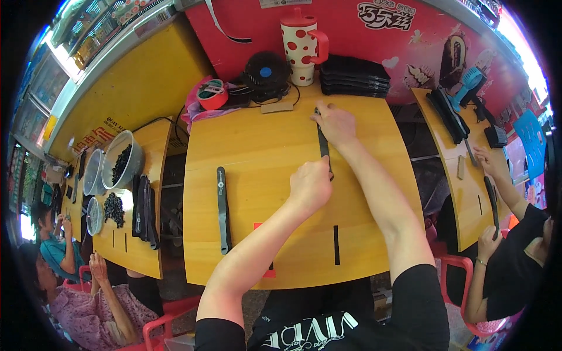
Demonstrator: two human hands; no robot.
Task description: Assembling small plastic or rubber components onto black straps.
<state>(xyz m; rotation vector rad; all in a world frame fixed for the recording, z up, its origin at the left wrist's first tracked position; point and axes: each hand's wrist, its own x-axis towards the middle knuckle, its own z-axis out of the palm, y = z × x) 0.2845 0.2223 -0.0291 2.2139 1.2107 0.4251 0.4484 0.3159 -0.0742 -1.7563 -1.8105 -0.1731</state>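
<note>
A long black strap [324,143] lies lengthwise on the far right half of the wooden table [257,140] in front of me. My left hand [311,184] is closed in a fist round its near end. At the far end, my right hand [336,124] has its fingers bent over the strap, gripping it. A second black strap [222,207] with a small pale round mark rests to the left of my left forearm. Near the front edge, right of that forearm, is a short black strip [336,245]. Red patches [270,274] show partly from under the forearm.
Along the back stand a red-spotted tumbler [301,52], a black fan [265,71], a red tape roll [212,96] and a stack of black straps [355,76]. A cardboard piece [277,107] lies before them. Co-workers sit at side tables; plastic tubs [136,158] stand on the left one.
</note>
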